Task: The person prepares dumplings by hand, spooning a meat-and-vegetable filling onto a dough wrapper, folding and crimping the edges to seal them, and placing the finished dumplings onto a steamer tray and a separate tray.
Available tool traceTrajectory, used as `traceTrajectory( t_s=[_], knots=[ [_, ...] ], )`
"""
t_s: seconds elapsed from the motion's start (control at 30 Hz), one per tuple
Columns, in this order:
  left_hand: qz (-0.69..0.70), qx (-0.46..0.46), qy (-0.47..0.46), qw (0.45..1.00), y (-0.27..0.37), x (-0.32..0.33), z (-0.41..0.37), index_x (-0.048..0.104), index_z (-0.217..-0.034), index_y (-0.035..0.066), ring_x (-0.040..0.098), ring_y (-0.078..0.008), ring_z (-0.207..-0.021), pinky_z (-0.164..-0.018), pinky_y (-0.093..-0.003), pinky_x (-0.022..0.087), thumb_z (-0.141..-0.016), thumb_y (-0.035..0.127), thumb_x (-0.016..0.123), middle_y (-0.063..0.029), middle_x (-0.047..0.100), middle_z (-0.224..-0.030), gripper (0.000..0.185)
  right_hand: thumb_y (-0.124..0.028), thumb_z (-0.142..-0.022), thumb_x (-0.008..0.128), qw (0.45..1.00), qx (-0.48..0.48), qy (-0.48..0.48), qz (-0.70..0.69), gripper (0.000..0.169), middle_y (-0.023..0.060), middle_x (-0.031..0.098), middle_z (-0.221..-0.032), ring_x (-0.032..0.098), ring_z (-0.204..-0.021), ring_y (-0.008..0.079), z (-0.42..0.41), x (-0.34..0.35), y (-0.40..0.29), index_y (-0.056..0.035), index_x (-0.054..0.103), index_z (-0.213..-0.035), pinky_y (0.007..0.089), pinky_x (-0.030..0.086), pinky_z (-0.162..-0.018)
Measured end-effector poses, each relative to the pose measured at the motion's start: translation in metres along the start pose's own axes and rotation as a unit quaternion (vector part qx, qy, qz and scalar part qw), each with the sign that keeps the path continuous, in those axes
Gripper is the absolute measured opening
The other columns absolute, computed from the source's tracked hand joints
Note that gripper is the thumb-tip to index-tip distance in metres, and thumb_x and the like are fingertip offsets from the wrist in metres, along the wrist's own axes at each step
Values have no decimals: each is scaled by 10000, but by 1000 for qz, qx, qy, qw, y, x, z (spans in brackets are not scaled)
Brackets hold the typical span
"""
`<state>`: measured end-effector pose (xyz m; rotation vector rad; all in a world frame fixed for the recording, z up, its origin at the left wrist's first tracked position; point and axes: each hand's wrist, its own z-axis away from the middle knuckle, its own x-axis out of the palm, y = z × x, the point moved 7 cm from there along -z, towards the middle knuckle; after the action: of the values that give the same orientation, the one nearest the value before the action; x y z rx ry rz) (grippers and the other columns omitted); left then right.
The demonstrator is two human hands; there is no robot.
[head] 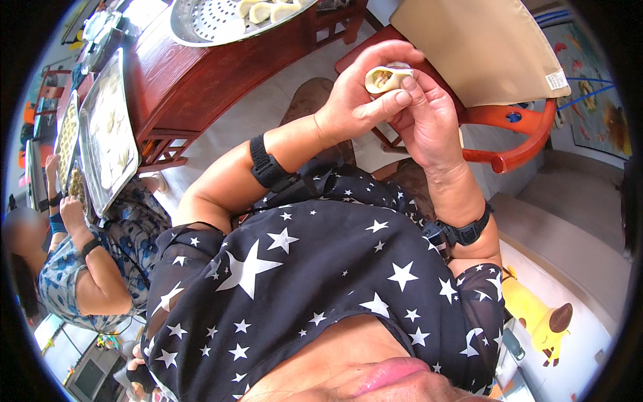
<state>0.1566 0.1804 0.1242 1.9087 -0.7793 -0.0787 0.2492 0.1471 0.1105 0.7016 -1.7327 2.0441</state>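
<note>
Between my two hands is a partly folded dumpling (pixel 384 80), its wrapper open towards the camera and a minced filling visible inside. My left hand (pixel 359 93) curves around the dumpling, with the thumb along its lower side and the fingers above it. The thumb and fingers of my right hand (pixel 427 105) pinch the right edge of the wrapper. Both hands are raised in front of my body, to the right of the table. Several shaped dumplings (pixel 261 12) lie on a perforated round metal tray (pixel 193 41) at the top of the view.
The red wooden table (pixel 186 85) bears the round tray and a rectangular metal tray (pixel 134 151) with pale pieces. Another person (pixel 85 281) works at the left, hands near a container of filling (pixel 77 186). A wooden chair (pixel 527 143) with a beige cushion (pixel 477 45) stands at the right.
</note>
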Motion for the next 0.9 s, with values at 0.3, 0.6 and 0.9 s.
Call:
traceTrajectory(
  t_s=[0.3,0.6,0.9],
  knots=[
    [-117,-10,17,993,3,-1,-1,584,-1145,27,620,-153,-916,-810,-282,497,-939,134,574,-83,642,-1007,233,-275,-963,578,999,-21,14,35,272,19,655,-933,632,-792,67,1,-3,3,-28,612,-1072,204,535,-677],
    [-203,-34,33,978,9,-4,-8,637,-1056,11,648,-186,-779,-706,-277,515,-979,160,502,-108,667,-878,216,-215,-960,590,987,-87,67,120,226,3,666,-868,614,-750,50,1,4,-8,-9,627,-1047,185,502,-669],
    [-89,7,99,991,0,-16,-8,554,-1184,-27,635,-217,-1001,-883,-317,508,-1049,337,293,-167,660,-1091,468,-98,-896,668,984,-98,124,88,230,41,679,-943,614,-794,64,5,-1,-6,16,614,-1088,191,499,-725]
  ],
)
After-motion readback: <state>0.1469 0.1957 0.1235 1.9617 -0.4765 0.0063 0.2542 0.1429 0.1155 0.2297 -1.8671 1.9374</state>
